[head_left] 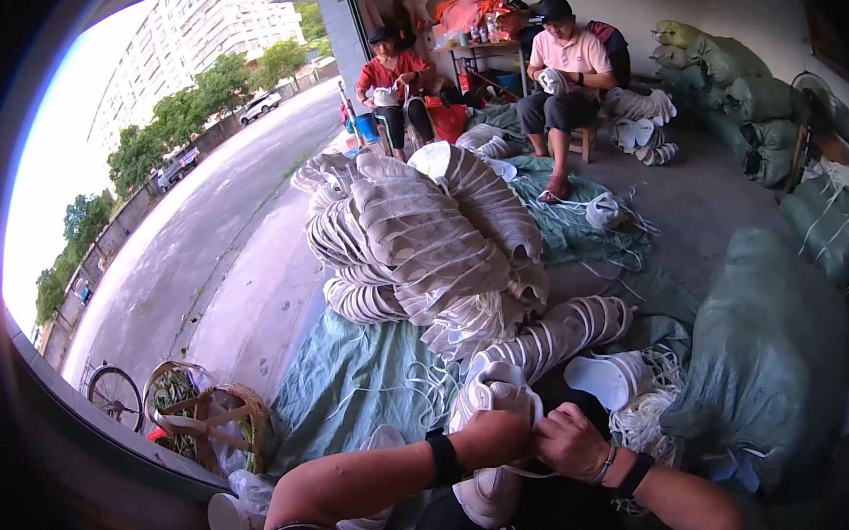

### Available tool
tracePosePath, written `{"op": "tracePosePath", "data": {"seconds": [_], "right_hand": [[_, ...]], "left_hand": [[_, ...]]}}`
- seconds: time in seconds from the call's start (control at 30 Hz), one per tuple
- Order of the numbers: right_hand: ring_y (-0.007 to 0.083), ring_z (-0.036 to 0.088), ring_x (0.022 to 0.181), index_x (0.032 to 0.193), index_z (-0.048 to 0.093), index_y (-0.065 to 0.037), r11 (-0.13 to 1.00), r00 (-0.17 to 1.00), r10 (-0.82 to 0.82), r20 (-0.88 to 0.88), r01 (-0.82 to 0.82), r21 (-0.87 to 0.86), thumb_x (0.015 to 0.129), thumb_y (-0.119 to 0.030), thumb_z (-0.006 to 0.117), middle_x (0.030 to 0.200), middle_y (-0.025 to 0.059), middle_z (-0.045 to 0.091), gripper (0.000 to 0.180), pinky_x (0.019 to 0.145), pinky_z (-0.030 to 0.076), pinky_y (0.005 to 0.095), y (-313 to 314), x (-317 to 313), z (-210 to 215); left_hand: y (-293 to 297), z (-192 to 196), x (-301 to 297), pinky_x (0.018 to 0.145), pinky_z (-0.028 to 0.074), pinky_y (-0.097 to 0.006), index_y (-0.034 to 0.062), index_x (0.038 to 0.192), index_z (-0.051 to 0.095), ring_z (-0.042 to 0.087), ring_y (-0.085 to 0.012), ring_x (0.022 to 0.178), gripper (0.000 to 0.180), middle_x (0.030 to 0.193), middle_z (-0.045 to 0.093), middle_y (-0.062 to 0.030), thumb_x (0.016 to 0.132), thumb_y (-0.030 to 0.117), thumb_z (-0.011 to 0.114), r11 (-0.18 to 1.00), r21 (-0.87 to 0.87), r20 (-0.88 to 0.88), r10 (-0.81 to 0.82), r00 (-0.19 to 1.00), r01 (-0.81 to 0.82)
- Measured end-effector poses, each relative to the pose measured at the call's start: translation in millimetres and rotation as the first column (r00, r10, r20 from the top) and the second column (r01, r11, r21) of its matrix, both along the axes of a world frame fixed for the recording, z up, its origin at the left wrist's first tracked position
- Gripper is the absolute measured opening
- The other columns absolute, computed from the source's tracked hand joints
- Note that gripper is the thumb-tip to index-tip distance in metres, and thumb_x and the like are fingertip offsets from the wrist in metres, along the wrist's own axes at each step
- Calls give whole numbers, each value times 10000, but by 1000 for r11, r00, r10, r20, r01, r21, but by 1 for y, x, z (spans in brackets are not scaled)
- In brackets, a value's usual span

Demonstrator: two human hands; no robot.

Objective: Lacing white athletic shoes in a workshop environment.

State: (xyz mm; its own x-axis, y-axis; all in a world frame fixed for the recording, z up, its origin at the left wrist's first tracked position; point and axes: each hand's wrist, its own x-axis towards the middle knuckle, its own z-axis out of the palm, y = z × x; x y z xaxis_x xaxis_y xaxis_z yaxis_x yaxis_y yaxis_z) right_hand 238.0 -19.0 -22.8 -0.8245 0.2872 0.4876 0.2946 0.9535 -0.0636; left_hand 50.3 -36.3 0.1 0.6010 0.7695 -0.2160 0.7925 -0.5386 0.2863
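Observation:
A pale beige shoe (480, 397) stands in front of me above my lap. My left hand (494, 438) is closed against its near side, its fingertips partly hidden. Beside it, my right hand (572, 440) is closed in a pinch at the shoe's opening. A white shoelace (527, 473) runs beneath the hands toward the right one; the pinched end is hidden. Below my left wrist is another pale shoe (487, 497). A row of nested pale shoes (565, 335) stretches away just beyond the one being handled.
A tall heap of stacked shoe pieces (416, 236) rises ahead on a green tarp (342, 376). White laces (649, 421) lie at right by a bulging green sack (766, 350). A woven basket (205, 417) stands at left. Two people (570, 61) sit farther back, handling shoes.

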Motion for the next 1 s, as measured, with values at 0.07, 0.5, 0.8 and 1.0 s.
{"op": "tracePosePath", "data": {"seconds": [0.07, 0.5, 0.8, 1.0], "right_hand": [[204, 522, 767, 745, 588, -130, 999, 1000, -13, -19, 12, -32, 698, -186, 630, 801, 25, 520, 84, 757, 395, 361, -2, 2, 4], [234, 613, 770, 992, 583, -96, 908, 995, 4, -100, -45, -417, 782, -165, 615, 887, 81, 623, 223, 714, 456, 380, -29, -15, 29], [92, 592, 589, 875, 615, -23, -97, 993, -116, -32, -43, -994, 926, -243, 502, 717, 73, 622, 253, 513, 472, 228, -17, -45, 36], [164, 591, 720, 960, 601, 3, -123, 486, -859, -161, -501, -857, 928, -207, 437, 885, 113, 629, 268, 623, 484, 272, 66, 156, -15]], "left_hand": [[-5, 13, 6, 499, 514, -413, 76, 735, 652, 649, -310, 615, 219, 665, 632, -125, 812, 267, 579, 1000, -3, -50, 3, 999, -3], [-39, 38, -49, 520, 468, -221, 6, 892, 554, 541, -60, 607, 103, 733, 558, 4, 906, 108, 551, 808, -317, 672, 560, 484, -496], [-17, 50, -76, 486, 389, -231, 56, 887, 548, 433, -56, 506, 140, 685, 516, 2, 924, 189, 525, 627, -550, 752, 660, 0, -552], [-38, 10, -245, 561, 426, -291, 86, 886, 545, 476, -115, 604, 164, 804, 583, -26, 936, 220, 465, 141, -734, 668, 327, -669, -664]]}}
